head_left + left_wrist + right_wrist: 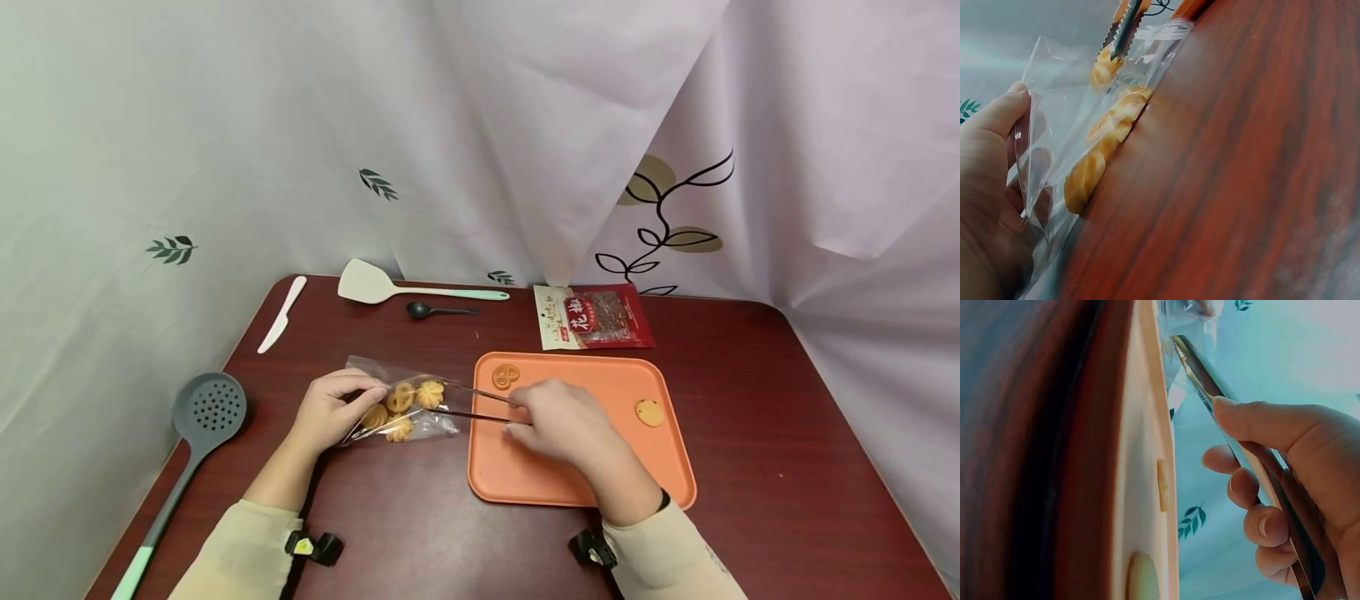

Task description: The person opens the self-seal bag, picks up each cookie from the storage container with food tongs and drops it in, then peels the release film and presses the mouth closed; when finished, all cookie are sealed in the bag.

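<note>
A: Holding what there?

B: My left hand (330, 410) pinches the cookie bag (401, 408) on the surface; my right hand (558, 421) grips tongs (480, 404), pointing left from the orange tray (525, 483) into the bag's mouth, tips on a cookie (430, 393).

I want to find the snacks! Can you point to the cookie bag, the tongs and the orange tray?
cookie bag (442, 427): head view, clear plastic at the bag's lower right corner.
tongs (480, 416): head view, lower metal arm.
orange tray (525, 483): head view, bare lower-left part.
</note>
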Demonstrator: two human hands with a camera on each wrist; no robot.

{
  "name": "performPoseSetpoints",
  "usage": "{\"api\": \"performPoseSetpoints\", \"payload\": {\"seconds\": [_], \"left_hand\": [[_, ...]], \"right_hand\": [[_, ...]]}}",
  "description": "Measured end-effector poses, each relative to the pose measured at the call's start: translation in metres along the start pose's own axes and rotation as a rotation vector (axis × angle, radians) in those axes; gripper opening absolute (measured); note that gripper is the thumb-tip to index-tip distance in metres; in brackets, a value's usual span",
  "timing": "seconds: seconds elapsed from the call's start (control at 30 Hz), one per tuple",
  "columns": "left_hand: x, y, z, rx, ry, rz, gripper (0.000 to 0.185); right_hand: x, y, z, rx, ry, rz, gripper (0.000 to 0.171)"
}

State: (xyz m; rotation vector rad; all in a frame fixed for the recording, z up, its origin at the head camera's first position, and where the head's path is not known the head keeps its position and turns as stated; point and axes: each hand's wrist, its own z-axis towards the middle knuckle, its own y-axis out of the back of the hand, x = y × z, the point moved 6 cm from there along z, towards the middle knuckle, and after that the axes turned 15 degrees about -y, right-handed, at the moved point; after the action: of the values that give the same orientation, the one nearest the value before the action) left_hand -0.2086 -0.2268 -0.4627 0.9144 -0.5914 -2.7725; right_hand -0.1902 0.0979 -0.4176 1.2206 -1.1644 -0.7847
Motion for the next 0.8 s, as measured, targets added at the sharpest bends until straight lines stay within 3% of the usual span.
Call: {"api": "performPoseSetpoints", "payload": {"seconds": [0.43, 0.6, 0.8], "left_hand": [[0.001, 0.002, -0.002, -0.005, -0.02, -0.021, 0.031], [0.002, 0.002, -0.003, -0.006, -0.008, -0.029, 0.03], [-0.002, 0.0, 0.0, -0.014, -0.017, -0.017, 0.03]], "right_hand": [[-0.023, 0.014, -0.004, 0.106, -0.077, 0.135, 0.018], [-0.017, 0.008, -0.003, 0.124, -0.039, 0.109, 0.018], [-0.006, 0.003, -0.001, 0.075, -0.003, 0.029, 0.027]]}}
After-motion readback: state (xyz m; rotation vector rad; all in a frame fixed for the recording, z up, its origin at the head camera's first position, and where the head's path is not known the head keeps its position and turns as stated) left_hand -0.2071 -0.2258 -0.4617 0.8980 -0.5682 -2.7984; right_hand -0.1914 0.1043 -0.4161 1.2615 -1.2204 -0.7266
